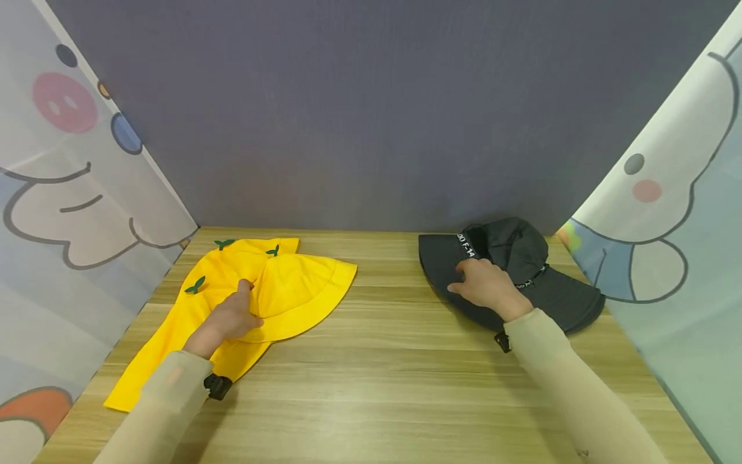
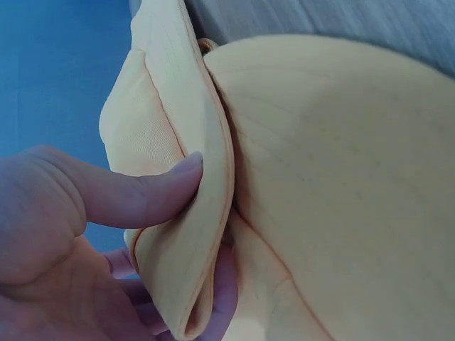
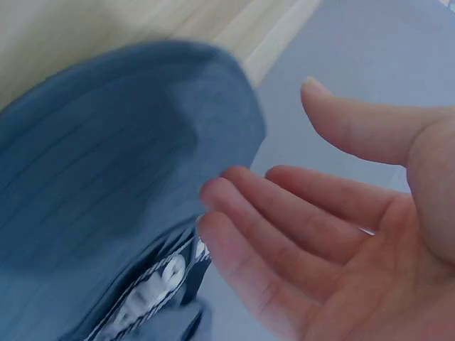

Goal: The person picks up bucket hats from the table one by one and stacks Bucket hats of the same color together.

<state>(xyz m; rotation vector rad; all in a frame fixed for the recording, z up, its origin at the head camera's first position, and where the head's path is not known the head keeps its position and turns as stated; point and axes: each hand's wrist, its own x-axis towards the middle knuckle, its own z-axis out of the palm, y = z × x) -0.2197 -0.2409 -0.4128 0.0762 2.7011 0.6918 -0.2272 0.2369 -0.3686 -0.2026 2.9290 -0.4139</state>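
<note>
A yellow wide-brimmed hat [image 1: 307, 290] with small green sprout decorations lies at the left of the wooden table. My left hand [image 1: 234, 312] pinches a fold of its fabric. In the left wrist view, the thumb [image 2: 160, 195] presses on the near side of the fold while the other fingers reach behind it. At the right lies a dark grey wide-brimmed hat [image 1: 556, 296] with a white-lettered band. Over its brim is my right hand [image 1: 484, 283]. The right wrist view shows that hand's fingers [image 3: 284, 241] extended and slightly bent, thumb spread apart, with nothing between them.
Both hats rest on a wood-grain table [image 1: 371, 386]. A dark grey panel [image 1: 371, 116] rises at its back edge. Cartoon-printed sheets stand along the left side [image 1: 69, 193] and the right side [image 1: 666, 212].
</note>
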